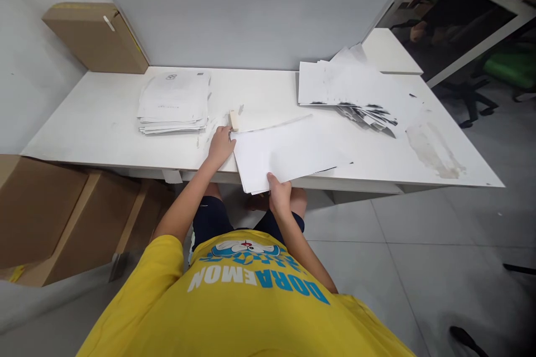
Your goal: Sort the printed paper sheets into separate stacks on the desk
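Note:
White paper sheets (288, 148) lie at a slant across the front edge of the table, their near left corner jutting over it. My right hand (280, 192) grips their near edge, thumb on top and fingers underneath. At their far left corner, my left hand (221, 146) is closed, its fingertips pinching the paper. Just beyond those fingertips stands a small beige block (234, 120), whose kind I cannot make out. Left of it sits a neat stack of printed papers (173, 95).
A messy paper pile (335, 83) with black-smudged edges lies at the back right of the white table (251, 86). One cardboard box (96, 39) stands at the back left, and more boxes (37, 206) are below left. A grey panel (251, 11) borders the back.

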`<move>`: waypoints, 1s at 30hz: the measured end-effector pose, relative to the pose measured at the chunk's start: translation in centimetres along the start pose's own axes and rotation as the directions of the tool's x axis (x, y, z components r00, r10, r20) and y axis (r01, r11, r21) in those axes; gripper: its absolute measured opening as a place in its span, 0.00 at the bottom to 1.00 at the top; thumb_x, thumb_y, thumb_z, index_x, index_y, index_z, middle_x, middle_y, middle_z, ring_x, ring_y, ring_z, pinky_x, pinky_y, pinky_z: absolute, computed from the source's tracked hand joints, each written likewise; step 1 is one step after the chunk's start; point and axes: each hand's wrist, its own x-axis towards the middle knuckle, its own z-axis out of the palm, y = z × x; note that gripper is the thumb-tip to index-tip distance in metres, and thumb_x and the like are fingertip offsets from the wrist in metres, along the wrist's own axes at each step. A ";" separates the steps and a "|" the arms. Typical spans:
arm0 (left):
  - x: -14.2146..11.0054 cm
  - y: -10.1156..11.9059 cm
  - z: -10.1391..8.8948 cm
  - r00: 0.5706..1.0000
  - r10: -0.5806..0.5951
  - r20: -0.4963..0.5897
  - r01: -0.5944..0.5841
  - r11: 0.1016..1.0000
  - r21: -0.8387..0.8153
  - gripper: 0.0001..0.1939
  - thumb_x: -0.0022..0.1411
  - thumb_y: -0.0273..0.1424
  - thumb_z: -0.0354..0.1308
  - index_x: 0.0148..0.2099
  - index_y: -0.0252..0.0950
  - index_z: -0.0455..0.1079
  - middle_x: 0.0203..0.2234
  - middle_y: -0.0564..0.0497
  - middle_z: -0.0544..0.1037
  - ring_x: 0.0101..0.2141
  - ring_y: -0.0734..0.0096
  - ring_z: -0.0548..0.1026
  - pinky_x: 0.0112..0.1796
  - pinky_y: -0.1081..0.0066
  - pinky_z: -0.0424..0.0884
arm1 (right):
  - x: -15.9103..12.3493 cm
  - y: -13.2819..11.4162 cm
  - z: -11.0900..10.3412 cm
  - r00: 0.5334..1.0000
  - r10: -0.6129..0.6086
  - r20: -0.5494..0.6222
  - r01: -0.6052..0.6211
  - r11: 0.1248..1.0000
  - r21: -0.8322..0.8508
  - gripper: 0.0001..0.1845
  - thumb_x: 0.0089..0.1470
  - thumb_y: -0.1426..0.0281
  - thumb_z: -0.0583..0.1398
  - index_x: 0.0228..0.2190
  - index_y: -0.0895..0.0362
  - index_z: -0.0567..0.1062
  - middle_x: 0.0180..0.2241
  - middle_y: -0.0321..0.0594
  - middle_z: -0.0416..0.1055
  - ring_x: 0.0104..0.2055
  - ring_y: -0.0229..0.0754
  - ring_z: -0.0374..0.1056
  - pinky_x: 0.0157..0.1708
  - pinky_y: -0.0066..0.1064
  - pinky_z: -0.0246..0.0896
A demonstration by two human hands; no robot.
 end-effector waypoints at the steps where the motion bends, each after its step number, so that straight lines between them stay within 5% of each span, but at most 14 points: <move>1: 0.0 -0.1 0.1 1.000 0.015 -0.012 -0.015 1.000 0.002 0.27 0.58 0.22 0.56 0.61 0.34 0.64 0.54 0.40 0.68 0.49 0.56 0.74 0.54 0.58 0.70 | -0.1 0.0 0.0 1.000 -0.003 0.000 0.003 1.000 -0.014 0.25 0.44 0.67 0.64 0.45 0.66 0.76 0.46 0.54 0.77 0.53 0.50 0.72 0.59 0.45 0.63; 9: -0.9 -0.7 1.3 0.989 0.117 -0.091 -0.112 0.992 0.050 0.29 0.62 0.24 0.52 0.66 0.34 0.58 0.54 0.38 0.70 0.55 0.51 0.69 0.57 0.53 0.66 | -0.8 0.1 -0.1 0.999 -0.026 -0.023 0.025 0.999 -0.041 0.26 0.44 0.67 0.65 0.46 0.65 0.76 0.45 0.52 0.78 0.53 0.50 0.72 0.58 0.44 0.64; 16: -0.2 -1.2 1.7 0.958 0.285 -0.027 -0.281 0.955 0.096 0.31 0.66 0.25 0.44 0.70 0.40 0.50 0.69 0.43 0.53 0.67 0.52 0.55 0.64 0.50 0.55 | -0.2 -0.5 0.8 0.999 -0.040 -0.016 0.040 0.999 -0.017 0.23 0.44 0.67 0.64 0.43 0.65 0.77 0.41 0.51 0.79 0.50 0.49 0.73 0.58 0.44 0.64; 30: 0.3 -1.3 0.5 0.969 0.246 0.027 -0.246 0.969 -0.033 0.29 0.66 0.28 0.48 0.68 0.41 0.54 0.70 0.45 0.53 0.69 0.59 0.51 0.66 0.56 0.51 | 0.7 -0.3 0.7 0.995 -0.096 0.001 0.096 0.995 -0.038 0.22 0.45 0.66 0.64 0.42 0.64 0.77 0.41 0.50 0.79 0.50 0.48 0.73 0.57 0.43 0.65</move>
